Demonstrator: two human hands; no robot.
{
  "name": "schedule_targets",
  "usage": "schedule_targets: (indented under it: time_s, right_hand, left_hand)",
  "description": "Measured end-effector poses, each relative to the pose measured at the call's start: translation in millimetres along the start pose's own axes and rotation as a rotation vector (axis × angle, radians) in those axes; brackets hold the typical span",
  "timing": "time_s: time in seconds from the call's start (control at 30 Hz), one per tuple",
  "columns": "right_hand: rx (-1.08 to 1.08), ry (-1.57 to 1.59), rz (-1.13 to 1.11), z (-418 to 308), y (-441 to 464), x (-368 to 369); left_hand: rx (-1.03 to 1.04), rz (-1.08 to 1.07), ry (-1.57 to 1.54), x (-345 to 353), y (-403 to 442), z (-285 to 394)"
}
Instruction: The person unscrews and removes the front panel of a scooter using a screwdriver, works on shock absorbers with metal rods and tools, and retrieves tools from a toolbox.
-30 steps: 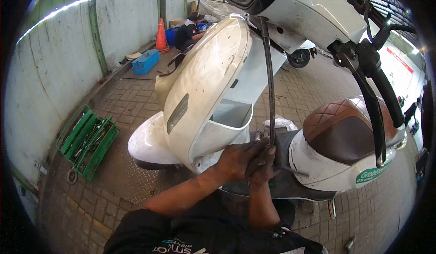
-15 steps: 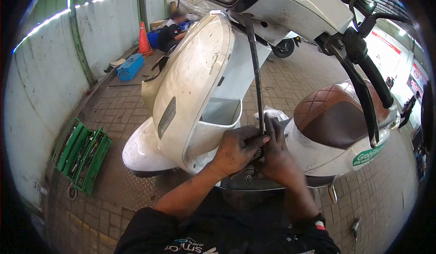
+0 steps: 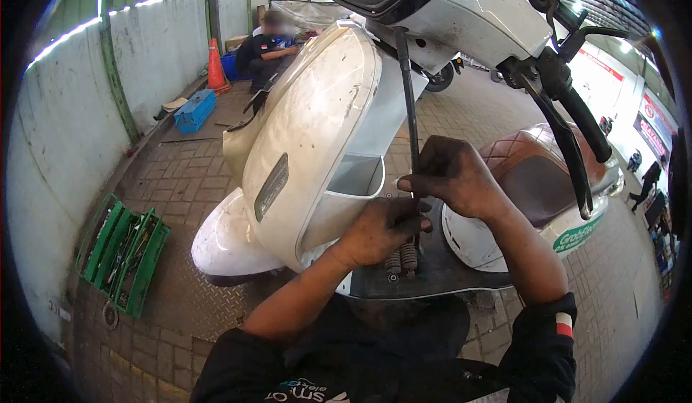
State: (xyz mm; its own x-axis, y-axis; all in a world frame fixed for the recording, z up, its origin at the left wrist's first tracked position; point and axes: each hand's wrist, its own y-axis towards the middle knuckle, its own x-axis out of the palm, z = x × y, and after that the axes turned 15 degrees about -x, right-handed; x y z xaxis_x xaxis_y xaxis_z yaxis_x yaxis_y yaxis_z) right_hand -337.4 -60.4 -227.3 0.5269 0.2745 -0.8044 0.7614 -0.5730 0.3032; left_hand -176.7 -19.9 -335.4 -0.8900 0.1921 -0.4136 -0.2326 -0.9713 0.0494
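A long dark rod (image 3: 409,93) runs from beneath the scooter's handlebar cover (image 3: 476,21) down to my hands. My left hand (image 3: 378,233) is closed around its lower part, thumb and fingertips curled in. Higher up, my right hand (image 3: 458,176) grips the same rod between thumb and bent fingers. Below them, a pair of coil-spring shock absorbers (image 3: 401,260) lies on the dark footboard (image 3: 454,277). The white scooter's front shield (image 3: 317,122), with its open storage pocket (image 3: 357,179), stands just left of the rod. The rod's lower end is partly hidden by my left hand.
A green toolbox (image 3: 130,255) holding tools stands open on the paving at left. Farther back are a blue toolbox (image 3: 194,111), an orange cone (image 3: 216,64) and a crouching person (image 3: 259,50). The brown scooter seat (image 3: 537,172) and handlebar grip (image 3: 584,125) are at right.
My right hand has moved up and slightly right along the rod, its elbow swinging outward. My left hand stays near the same spot. The shock absorbers on the footboard now show more fully.
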Motion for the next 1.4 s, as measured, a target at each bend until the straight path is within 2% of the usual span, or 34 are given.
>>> schedule_targets:
  time_s: [0.07,0.1,0.17,0.27,0.3,0.37,0.43,0.47,0.53,0.57,0.6,0.63,0.67,0.7,0.73,0.77,0.83,0.87,0.9,0.97,1.0,1.03,1.07,1.1,1.17,1.23,1.27,1.33,1.4]
  right_hand:
    - [-0.037,-0.103,0.003,3,2,2]
    - [-0.087,0.152,0.047,7,1,3]
    - [-0.137,0.405,0.09,9,1,5]
    - [-0.121,0.27,0.085,4,1,5]
    - [-0.129,0.012,0.02,-4,2,3]
    - [-0.137,-0.245,-0.044,-4,4,4]
    - [-0.253,0.213,0.145,8,6,11]
    - [-0.253,0.212,0.146,6,6,8]
    - [-0.048,0.413,0.058,-4,5,2]
    - [-0.046,0.414,0.06,-8,7,1]
    - [0.058,0.206,0.039,-12,10,1]
    - [0.161,-0.002,0.017,-14,11,1]
    - [0.161,-0.002,0.016,-12,12,2]
    - [0.065,-0.017,0.044,-9,12,4]
    - [-0.031,-0.031,0.073,-7,13,5]
    - [-0.033,-0.03,0.073,-7,12,5]
    - [-0.056,0.57,0.137,-8,8,7]
    - [-0.02,0.447,0.072,-10,8,1]
    - [-0.018,0.45,0.076,-14,10,-2]
    - [0.141,0.049,-0.01,-21,13,-3]
    - [0.143,0.052,-0.008,-17,12,-2]
    - [0.042,0.075,0.045,-9,12,0]
    - [-0.06,0.097,0.097,-5,12,0]
    - [-0.061,0.098,0.098,-5,11,0]
    - [-0.095,0.488,0.16,-7,8,-1]
    - [-0.018,0.397,0.14,-10,9,-5]
    - [0.054,0.3,0.114,-11,10,-7]
    - [0.025,0.191,0.116,-7,12,-4]
    - [-0.01,0.082,0.122,-6,12,0]
  left_hand:
    - [0.063,0.001,-0.065,4,7,-14]
    - [0.125,0.003,-0.128,5,9,-18]
    - [0.08,0.005,-0.113,3,3,-10]
    - [0.021,-0.042,-0.041,-4,-5,2]
    - [0.007,-0.086,0.017,-5,-6,3]
    - [0.028,-0.103,-0.079,-6,-4,1]
    - [0.048,-0.12,-0.172,-6,-2,-3]
    - [0.05,-0.134,-0.229,-6,0,-5]
    - [0.048,-0.152,-0.287,-7,-2,-2]
    - [-0.028,-0.133,-0.161,-10,-7,7]
    - [-0.103,-0.112,-0.036,-11,-9,12]
    - [-0.104,-0.113,-0.039,-9,-9,8]
    - [-0.043,-0.123,-0.103,-7,-7,2]
    - [0.019,-0.132,-0.166,-6,-5,-2]
    - [0.02,-0.129,-0.165,-6,-4,-4]
    - [0.052,-0.072,-0.135,-6,-3,-6]
    - [0.075,-0.019,-0.103,-4,-4,-6]
    - [0.058,-0.009,-0.142,-3,-6,-3]
    - [0.041,0.0,-0.179,-3,-8,-1]
    - [0.023,-0.05,-0.086,-5,-9,3]
    - [0.003,-0.098,0.008,-6,-10,4]
    - [0.002,-0.099,0.011,-6,-10,3]
    - [0.027,-0.083,-0.085,-5,-9,0]
    - [0.054,-0.067,-0.182,-3,-8,-3]
    - [0.077,-0.052,-0.213,2,-3,-11]
    - [0.098,-0.043,-0.246,2,-4,-12]
    - [0.032,-0.073,-0.16,0,-6,-7]
    - [-0.038,-0.103,-0.077,0,-9,-5]
    - [0.035,-0.075,-0.172,-1,-9,-5]
